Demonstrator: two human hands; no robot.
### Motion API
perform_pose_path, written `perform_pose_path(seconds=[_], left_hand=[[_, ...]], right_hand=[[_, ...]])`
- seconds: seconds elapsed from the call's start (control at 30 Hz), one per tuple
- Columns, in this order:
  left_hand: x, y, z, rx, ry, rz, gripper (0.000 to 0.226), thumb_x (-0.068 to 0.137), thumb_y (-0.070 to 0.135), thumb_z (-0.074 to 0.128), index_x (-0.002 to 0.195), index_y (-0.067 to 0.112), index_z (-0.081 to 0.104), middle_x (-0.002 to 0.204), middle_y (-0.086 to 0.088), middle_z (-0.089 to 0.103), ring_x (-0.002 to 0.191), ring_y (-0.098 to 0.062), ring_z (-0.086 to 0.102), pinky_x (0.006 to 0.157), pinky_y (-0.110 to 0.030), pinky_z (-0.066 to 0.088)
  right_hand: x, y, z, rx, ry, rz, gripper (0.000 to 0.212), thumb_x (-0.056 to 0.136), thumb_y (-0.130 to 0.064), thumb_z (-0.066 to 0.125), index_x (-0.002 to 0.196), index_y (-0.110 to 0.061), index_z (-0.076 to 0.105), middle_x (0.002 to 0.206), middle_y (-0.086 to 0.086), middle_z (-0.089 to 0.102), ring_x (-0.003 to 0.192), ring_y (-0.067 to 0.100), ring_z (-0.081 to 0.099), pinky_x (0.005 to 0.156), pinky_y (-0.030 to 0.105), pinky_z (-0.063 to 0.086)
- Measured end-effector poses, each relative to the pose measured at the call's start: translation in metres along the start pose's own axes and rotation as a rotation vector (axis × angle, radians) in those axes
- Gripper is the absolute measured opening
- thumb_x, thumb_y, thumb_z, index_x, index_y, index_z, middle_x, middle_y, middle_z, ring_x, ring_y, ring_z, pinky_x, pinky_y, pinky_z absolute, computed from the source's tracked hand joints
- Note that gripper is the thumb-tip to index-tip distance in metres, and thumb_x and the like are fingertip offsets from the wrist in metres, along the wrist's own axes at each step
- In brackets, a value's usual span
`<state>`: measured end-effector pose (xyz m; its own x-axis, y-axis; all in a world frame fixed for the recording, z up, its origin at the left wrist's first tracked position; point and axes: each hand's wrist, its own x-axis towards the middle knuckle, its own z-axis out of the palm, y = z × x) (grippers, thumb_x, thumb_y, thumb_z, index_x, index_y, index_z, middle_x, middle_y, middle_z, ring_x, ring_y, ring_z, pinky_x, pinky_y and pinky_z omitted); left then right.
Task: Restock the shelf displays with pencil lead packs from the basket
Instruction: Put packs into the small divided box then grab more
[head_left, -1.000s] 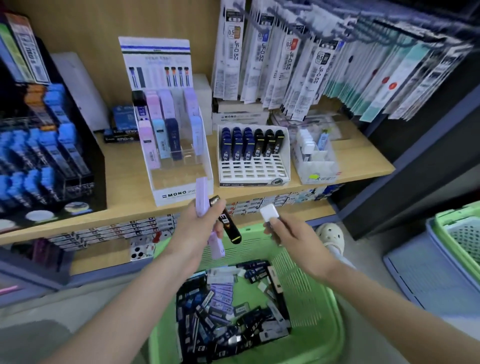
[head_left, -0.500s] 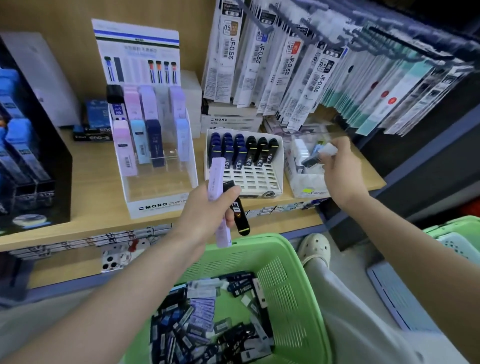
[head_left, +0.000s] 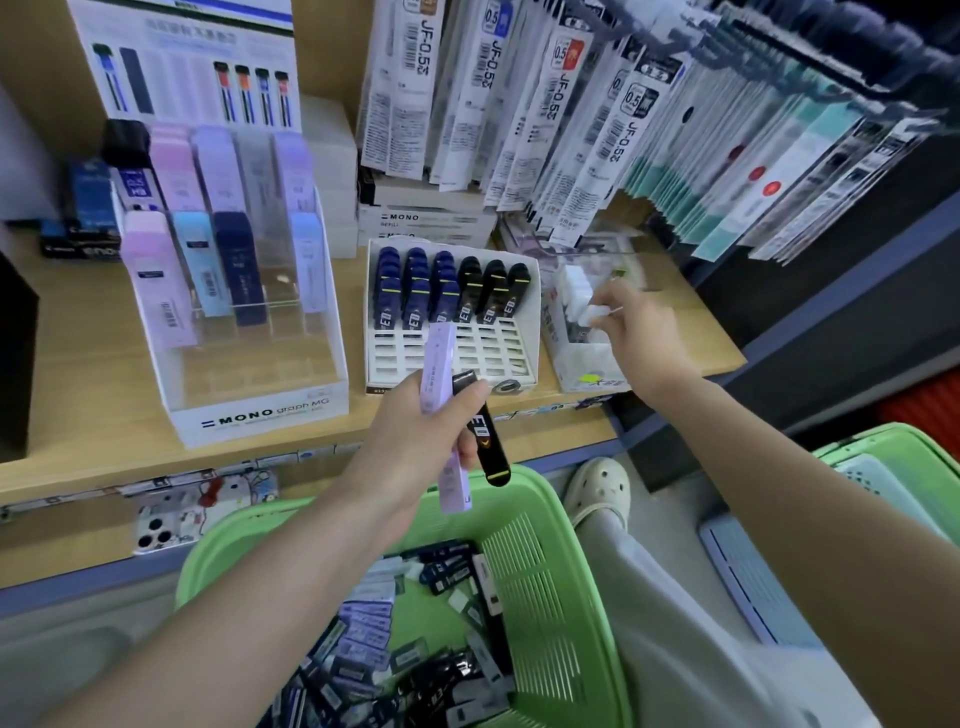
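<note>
my right hand just came up off the green plastic basket, pinching the small white lead pack at the clear plastic shelf box, so nearly stocked; left hand grips the long lilac pack plus slim black pack, next up

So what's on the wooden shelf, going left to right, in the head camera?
Dark blue boxes, MONO graph MG display, white tray of blue and black lead cases, clear box with white packs.

MONO stand sits left of slotted tray on shelf; basket lies below.
</note>
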<state>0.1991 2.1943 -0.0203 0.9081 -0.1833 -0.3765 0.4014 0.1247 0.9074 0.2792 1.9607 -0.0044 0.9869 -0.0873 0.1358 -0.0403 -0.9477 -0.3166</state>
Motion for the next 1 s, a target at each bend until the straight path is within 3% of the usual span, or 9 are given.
perform_pose_path(seconds=[0.17,0.3,0.5,0.6,0.73,0.87,0.93,1.0], left_hand=[[0.004,-0.001,-0.001,-0.003,0.016,-0.004,0.017,0.091,0.029,0.058,0.098,0.015,0.054,0.045,0.008,0.050,0.048,-0.011,0.050,0.066,-0.030,0.046],[0.006,0.000,-0.004,-0.012,0.033,-0.007,0.015,0.092,0.030,0.058,0.091,0.016,0.053,0.051,0.004,0.051,0.048,-0.012,0.049,0.068,-0.031,0.045],[0.007,0.006,-0.002,-0.054,0.051,-0.003,0.010,0.092,0.029,0.057,0.091,0.019,0.055,0.062,0.002,0.048,0.046,-0.008,0.049,0.065,-0.026,0.045],[0.006,0.006,-0.003,-0.063,0.060,0.004,0.011,0.093,0.029,0.057,0.092,0.018,0.054,0.064,0.000,0.046,0.046,-0.008,0.048,0.061,-0.025,0.046],[0.006,0.008,-0.005,-0.096,0.099,0.026,0.008,0.092,0.027,0.058,0.092,0.019,0.055,0.064,0.003,0.050,0.055,-0.012,0.050,0.067,-0.030,0.048],[0.005,0.009,-0.006,-0.121,0.122,0.037,0.015,0.092,0.028,0.058,0.092,0.013,0.056,0.053,0.005,0.053,0.049,-0.009,0.050,0.065,-0.029,0.046],[0.003,0.009,-0.008,-0.120,0.133,0.030,0.017,0.093,0.028,0.057,0.097,0.012,0.055,0.053,0.005,0.053,0.045,-0.007,0.049,0.063,-0.027,0.045],[0.003,0.009,-0.010,-0.120,0.142,0.020,0.014,0.095,0.024,0.056,0.098,0.011,0.054,0.058,0.004,0.054,0.043,-0.005,0.049,0.063,-0.028,0.045]], right_hand=[[0.000,0.001,0.006,0.018,0.071,-0.061,0.015,0.092,-0.008,0.055,0.105,-0.006,0.062,0.114,0.010,0.053,0.093,0.023,0.058,0.084,0.036,0.047],[0.003,0.000,0.008,-0.006,0.128,-0.080,0.012,0.091,-0.010,0.058,0.102,-0.007,0.061,0.111,0.008,0.056,0.090,0.025,0.059,0.081,0.042,0.049],[-0.003,-0.006,0.007,-0.139,0.165,-0.072,0.022,0.094,-0.012,0.054,0.115,-0.008,0.056,0.120,0.009,0.051,0.104,0.025,0.054,0.081,0.032,0.042],[-0.018,-0.028,0.006,-0.007,0.194,-0.110,0.019,0.096,-0.014,0.047,0.113,-0.011,0.056,0.112,0.002,0.051,0.097,0.019,0.053,0.082,0.029,0.042],[-0.060,-0.068,0.004,0.333,-0.049,-0.173,0.017,0.098,-0.021,0.046,0.105,-0.013,0.059,0.095,-0.001,0.059,0.083,0.012,0.054,0.074,0.022,0.044],[-0.089,-0.093,0.010,0.595,-0.422,0.011,0.011,0.095,-0.025,0.053,0.104,-0.018,0.054,0.089,0.000,0.063,0.073,0.014,0.063,0.074,0.031,0.054],[-0.096,-0.099,0.014,0.730,-0.493,0.084,0.009,0.093,-0.015,0.057,0.101,-0.014,0.053,0.081,0.002,0.064,0.065,0.011,0.064,0.067,0.025,0.056],[-0.097,-0.100,0.015,0.837,-0.448,0.126,0.007,0.090,-0.006,0.058,0.095,-0.011,0.056,0.076,0.003,0.064,0.060,0.007,0.063,0.064,0.020,0.055]])
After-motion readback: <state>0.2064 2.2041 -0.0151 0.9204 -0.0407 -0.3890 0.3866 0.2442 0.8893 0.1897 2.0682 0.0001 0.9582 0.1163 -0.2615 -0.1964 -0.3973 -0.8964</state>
